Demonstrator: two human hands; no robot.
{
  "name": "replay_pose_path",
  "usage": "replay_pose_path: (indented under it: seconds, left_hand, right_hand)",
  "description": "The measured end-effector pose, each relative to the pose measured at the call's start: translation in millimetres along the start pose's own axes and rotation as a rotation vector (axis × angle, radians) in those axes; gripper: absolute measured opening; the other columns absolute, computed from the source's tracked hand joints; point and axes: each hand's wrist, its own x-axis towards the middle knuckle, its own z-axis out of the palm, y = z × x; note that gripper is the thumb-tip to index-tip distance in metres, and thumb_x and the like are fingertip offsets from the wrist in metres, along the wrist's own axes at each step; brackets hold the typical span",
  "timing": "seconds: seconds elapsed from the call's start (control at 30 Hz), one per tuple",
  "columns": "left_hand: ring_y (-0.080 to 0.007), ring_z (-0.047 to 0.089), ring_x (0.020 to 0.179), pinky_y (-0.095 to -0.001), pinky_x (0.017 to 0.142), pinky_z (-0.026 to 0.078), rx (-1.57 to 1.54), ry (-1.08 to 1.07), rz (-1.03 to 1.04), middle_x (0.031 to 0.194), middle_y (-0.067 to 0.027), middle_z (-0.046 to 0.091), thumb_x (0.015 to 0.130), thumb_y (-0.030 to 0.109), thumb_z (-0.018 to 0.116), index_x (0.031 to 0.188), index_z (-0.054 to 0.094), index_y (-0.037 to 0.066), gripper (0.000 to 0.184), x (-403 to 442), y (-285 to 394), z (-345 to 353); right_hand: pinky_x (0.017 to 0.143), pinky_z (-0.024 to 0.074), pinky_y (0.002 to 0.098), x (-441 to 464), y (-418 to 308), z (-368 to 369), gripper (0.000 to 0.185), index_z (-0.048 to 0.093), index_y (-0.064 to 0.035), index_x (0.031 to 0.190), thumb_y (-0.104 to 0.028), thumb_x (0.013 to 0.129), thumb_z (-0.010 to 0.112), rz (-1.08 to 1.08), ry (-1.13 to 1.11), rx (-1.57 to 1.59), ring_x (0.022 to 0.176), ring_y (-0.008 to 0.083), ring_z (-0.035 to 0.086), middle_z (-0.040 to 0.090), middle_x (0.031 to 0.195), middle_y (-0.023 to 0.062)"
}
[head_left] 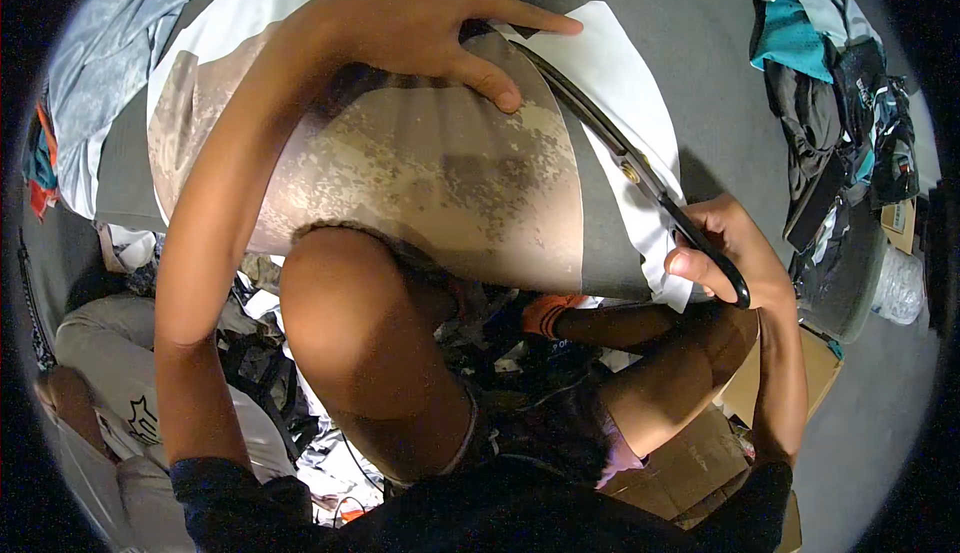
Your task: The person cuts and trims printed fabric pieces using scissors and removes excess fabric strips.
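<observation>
The largest thing is a dark grey table with a smooth top [700, 13], which spreads across the upper half. On it, from 10 to 2 o'clock, lies a wide piece of brown and beige mottled fabric with white margins [430, 163]. At 2 o'clock there is a heap of black, grey and teal cloth [805, 118]. At 10 o'clock hangs a pale grey-blue cloth [115, 43]. Between 1 and 3 o'clock, a narrow white strip of material [640, 108] curves down; its lower part is apart from the mottled fabric. Across this strip lie long dark scissors with black handles [625, 158], pointing to 12 o'clock. The left hand [425, 28], at 12 o'clock, lies flat on the fabric with fingers spread. The right hand [738, 243], at 3 o'clock, grips the scissors by their handles.
</observation>
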Motion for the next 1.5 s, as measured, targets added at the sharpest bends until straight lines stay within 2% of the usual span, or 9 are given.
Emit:
replay_pose_path:
  seconds: [0.47,0.63,0.73,0.77,0.8,0.87,0.93,1.17,1.5]
  left_hand:
    - [-0.0352,0.008,0.142,-0.0527,0.112,0.009,-0.021,-0.031,-0.032,0.153,-0.0128,0.019,0.073,0.063,0.064,0.141,0.040,0.020,0.083,0.8,0.0,-2.4]
    - [-0.0339,0.018,0.139,-0.0492,0.111,0.015,-0.093,0.085,-0.004,0.150,-0.0138,0.025,0.075,0.052,0.070,0.135,0.047,0.017,0.073,-3.4,1.8,-2.9]
    - [-0.0318,0.033,0.131,-0.0439,0.107,0.025,-0.537,0.224,0.055,0.140,-0.0133,0.036,0.075,0.039,0.074,0.117,0.057,0.013,0.052,-1.2,-10.4,1.7]
    - [-0.0308,0.037,0.126,-0.0420,0.104,0.028,-0.487,0.205,0.069,0.135,-0.0126,0.039,0.076,0.035,0.075,0.107,0.057,0.012,0.043,-1.8,-11.7,0.0]
    - [-0.0298,0.041,0.121,-0.0401,0.101,0.031,-0.438,0.185,0.082,0.130,-0.0120,0.042,0.076,0.032,0.075,0.098,0.056,0.011,0.036,-2.6,-11.8,-2.2]
    - [-0.0302,0.042,0.121,-0.0402,0.100,0.032,-0.402,0.187,0.091,0.129,-0.0122,0.042,0.076,0.032,0.075,0.095,0.055,0.011,0.035,-2.2,-10.7,-3.4]
    - [-0.0306,0.042,0.120,-0.0402,0.099,0.033,-0.368,0.188,0.099,0.128,-0.0124,0.043,0.076,0.033,0.074,0.093,0.054,0.011,0.034,-2.0,-9.7,-4.6]
    - [-0.0311,0.043,0.117,-0.0388,0.096,0.034,-0.386,0.216,0.129,0.127,-0.0131,0.042,0.076,0.032,0.075,0.090,0.053,0.011,0.034,-3.3,-9.9,-3.8]
    - [-0.0312,0.041,0.116,-0.0380,0.095,0.036,-0.377,0.170,0.117,0.125,-0.0145,0.041,0.075,0.032,0.076,0.087,0.052,0.011,0.034,-5.1,-13.5,-3.2]
  right_hand:
    - [0.046,0.0292,0.0273,-8.0,14.8,-5.4,0.040,0.054,-0.0015,0.064,-0.034,0.077,0.073,-0.011,-0.057,0.028,0.052,0.0063,0.037,0.041,0.053,-0.0018]
    - [0.045,0.0287,0.0247,-14.3,27.9,-11.4,0.053,0.052,-0.0055,0.062,-0.053,0.071,0.072,0.029,-0.101,0.081,0.052,0.0055,0.037,0.039,0.054,-0.0055]
    - [0.046,0.0284,0.0246,-11.3,25.9,-8.8,0.057,0.050,-0.0057,0.062,-0.059,0.070,0.070,0.073,-0.065,0.076,0.052,0.0061,0.038,0.039,0.056,-0.0052]
    - [0.046,0.0284,0.0246,-8.4,23.4,-8.0,0.057,0.050,-0.0057,0.062,-0.059,0.070,0.070,0.073,-0.065,0.074,0.052,0.0061,0.038,0.039,0.056,-0.0052]
    - [0.043,0.0293,0.0237,-4.6,19.9,-7.4,0.065,0.048,-0.0060,0.061,-0.068,0.067,0.066,0.065,-0.048,0.051,0.048,0.0061,0.040,0.041,0.053,-0.0046]
    - [0.040,0.0302,0.0228,-0.1,16.0,-9.2,0.073,0.045,-0.0062,0.059,-0.077,0.064,0.062,0.057,-0.033,0.026,0.043,0.0062,0.043,0.042,0.051,-0.0039]
    - [0.046,0.0289,0.0252,2.2,12.8,-11.6,0.057,0.051,-0.0051,0.063,-0.058,0.070,0.071,0.061,-0.071,0.055,0.053,0.0074,0.039,0.041,0.057,-0.0033]
    - [0.046,0.0284,0.0258,7.9,2.9,-12.5,0.056,0.050,-0.0051,0.061,-0.056,0.071,0.070,0.055,-0.069,0.024,0.052,0.0080,0.038,0.041,0.056,-0.0030]
    - [0.046,0.0274,0.0254,9.6,5.2,-14.0,0.044,0.053,-0.0047,0.065,-0.042,0.076,0.074,-0.012,-0.083,0.003,0.051,0.0068,0.036,0.042,0.055,-0.0041]
